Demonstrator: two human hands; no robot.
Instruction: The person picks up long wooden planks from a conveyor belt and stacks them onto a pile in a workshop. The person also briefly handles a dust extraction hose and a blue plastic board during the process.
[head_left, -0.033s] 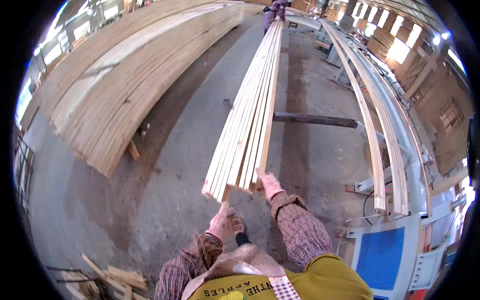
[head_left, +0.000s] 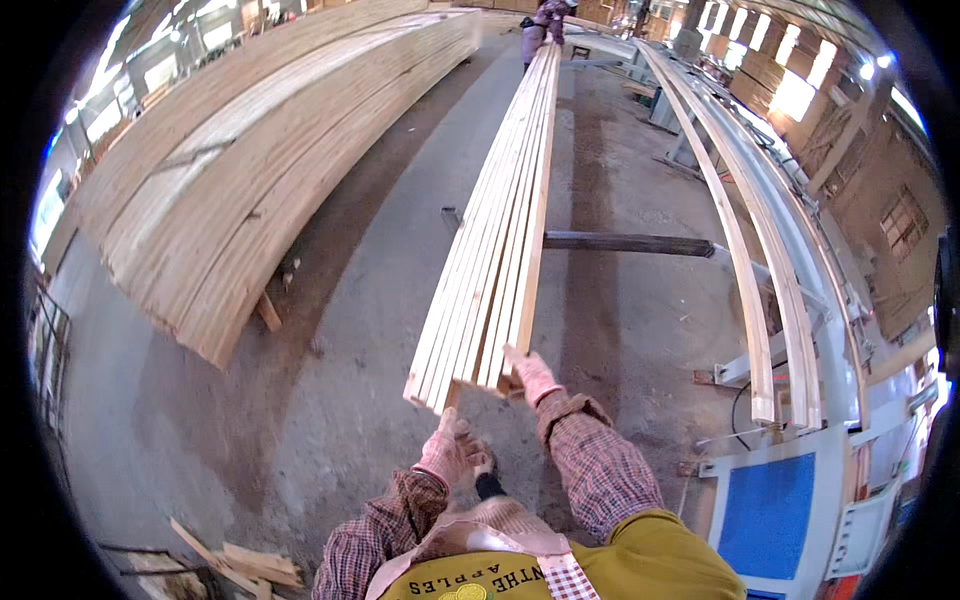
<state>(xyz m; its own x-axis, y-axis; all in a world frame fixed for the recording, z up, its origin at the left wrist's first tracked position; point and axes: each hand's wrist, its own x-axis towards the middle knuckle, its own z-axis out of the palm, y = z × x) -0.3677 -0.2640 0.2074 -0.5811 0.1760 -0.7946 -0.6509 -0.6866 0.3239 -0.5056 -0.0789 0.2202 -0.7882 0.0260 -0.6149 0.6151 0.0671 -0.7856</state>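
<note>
A long bundle of pale wooden boards [head_left: 487, 230] stretches away from me, lying side by side. Their near ends are uneven, with the left group reaching closer to me than the right. My right hand [head_left: 533, 376], in a pinkish glove, is closed on the right edge of the bundle near its end; its lower fingers are hidden beneath. At the end of the left group, my left hand [head_left: 449, 452], also gloved, has curled fingers gripping a board's lower corner. A person [head_left: 545, 28] stands at the far end, hands at the boards.
A big stack of long boards [head_left: 290, 165] stands at left. A dark metal bar [head_left: 630, 243] crosses under the bundle. At right, more boards [head_left: 735, 240] lie along a machine with a blue panel [head_left: 768, 515]. Wood scraps [head_left: 255, 565] lie at lower left.
The near board ends and my left hand sit slightly lower in view. My right hand has shifted slightly left, still on the bundle. The far person shows more fully.
</note>
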